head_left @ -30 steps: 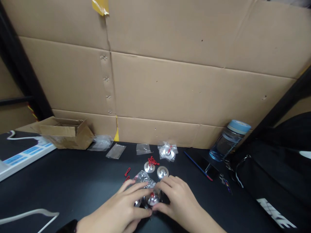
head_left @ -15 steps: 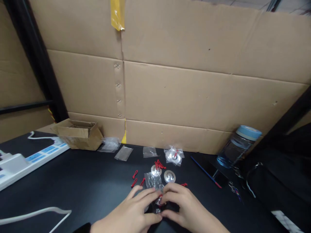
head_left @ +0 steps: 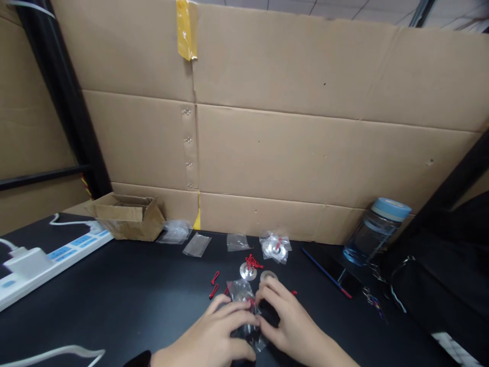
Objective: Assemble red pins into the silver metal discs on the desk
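Note:
A crinkled clear plastic bag [head_left: 240, 290] lies between my hands, with something shiny and a bit of red cord inside or against it. My left hand [head_left: 217, 329] is closed on the bag, its fingers curled over the near part. Beside it, my right hand [head_left: 288, 318] is bent with the thumb apart from the fingers, the tips close to the bag's right edge. Just beyond the right fingers is a round metal disc [head_left: 268, 275], partly covered. Another silver disc [head_left: 248, 271] sits left of it, with a bunch of red cord loops [head_left: 252, 262] at its top edge.
Loose red loops [head_left: 214, 291] lie left of the bag. Flat clear bags [head_left: 197, 244] and a bagged disc [head_left: 275, 247] rest near the cardboard wall. A small carton [head_left: 130, 219] and power strip [head_left: 72, 250] stand left; a phone [head_left: 332, 270] and water bottle [head_left: 376, 232] are right.
My right fingers have parted from the red cord between the hands and moved up, now partly covering the right disc. More of the plastic bag shows. The view has tilted slightly upward.

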`<act>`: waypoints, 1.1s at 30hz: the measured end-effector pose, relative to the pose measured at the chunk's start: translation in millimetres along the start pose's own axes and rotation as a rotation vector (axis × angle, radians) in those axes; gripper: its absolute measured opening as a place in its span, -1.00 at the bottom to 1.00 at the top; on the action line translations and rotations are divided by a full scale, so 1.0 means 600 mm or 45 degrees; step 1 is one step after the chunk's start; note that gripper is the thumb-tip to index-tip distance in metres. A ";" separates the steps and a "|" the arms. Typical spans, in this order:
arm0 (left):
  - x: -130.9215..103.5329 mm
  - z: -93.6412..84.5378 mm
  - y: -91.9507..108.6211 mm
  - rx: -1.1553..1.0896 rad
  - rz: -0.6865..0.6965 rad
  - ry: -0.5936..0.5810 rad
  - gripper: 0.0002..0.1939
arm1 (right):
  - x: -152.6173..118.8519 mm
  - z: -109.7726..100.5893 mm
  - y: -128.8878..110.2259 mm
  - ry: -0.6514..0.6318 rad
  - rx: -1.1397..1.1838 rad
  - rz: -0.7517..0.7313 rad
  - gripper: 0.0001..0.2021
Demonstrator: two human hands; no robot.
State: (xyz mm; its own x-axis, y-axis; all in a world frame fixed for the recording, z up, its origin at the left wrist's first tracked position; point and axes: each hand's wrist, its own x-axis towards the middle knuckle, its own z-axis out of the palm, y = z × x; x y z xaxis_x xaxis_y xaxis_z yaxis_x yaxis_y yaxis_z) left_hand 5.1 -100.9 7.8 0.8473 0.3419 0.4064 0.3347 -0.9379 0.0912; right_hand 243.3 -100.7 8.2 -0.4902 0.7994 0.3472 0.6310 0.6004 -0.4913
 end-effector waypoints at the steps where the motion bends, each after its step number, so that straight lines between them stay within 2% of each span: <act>1: 0.002 -0.009 0.002 -0.045 -0.064 -0.008 -0.69 | -0.002 -0.009 -0.003 -0.037 0.072 -0.018 -0.83; 4: 0.006 -0.022 0.008 -0.094 -0.231 0.053 -0.55 | -0.006 -0.033 -0.008 -0.064 0.160 -0.008 -0.79; 7: 0.007 -0.018 0.008 -0.029 -0.284 0.145 -0.45 | -0.008 -0.041 -0.008 -0.096 0.091 -0.023 -0.66; 10: 0.009 -0.010 0.002 -0.032 -0.318 0.156 -0.64 | -0.009 -0.028 -0.004 -0.128 -0.003 0.002 -0.68; 13: 0.011 -0.008 -0.004 -0.097 -0.459 0.159 -0.89 | -0.007 -0.013 0.000 -0.086 0.008 0.028 -0.85; 18: 0.007 -0.010 -0.006 -0.257 -0.621 0.111 -0.84 | -0.001 -0.024 -0.005 -0.033 0.228 -0.012 -0.89; 22: 0.002 -0.011 -0.004 -0.366 -0.728 0.120 -0.83 | -0.002 -0.031 -0.007 0.041 0.318 0.180 -0.90; 27: -0.006 -0.002 -0.011 -0.319 -0.735 0.127 -0.84 | -0.011 -0.006 0.005 0.041 0.520 0.396 -0.79; 30: -0.008 0.005 -0.014 -0.279 -0.758 0.215 -0.94 | -0.011 0.005 0.008 0.125 0.742 0.430 -0.84; 33: -0.004 0.010 -0.010 -0.272 -0.820 0.289 -0.84 | -0.011 0.004 0.006 0.191 0.702 0.370 -0.86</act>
State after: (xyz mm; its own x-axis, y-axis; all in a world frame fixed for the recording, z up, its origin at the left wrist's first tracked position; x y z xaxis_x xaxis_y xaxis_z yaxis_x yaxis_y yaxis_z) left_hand 3.3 -95.9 0.8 0.3941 0.8326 0.3891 0.6320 -0.5529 0.5431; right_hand 247.3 -104.1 2.5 -0.2310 0.9463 0.2261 0.3043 0.2910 -0.9070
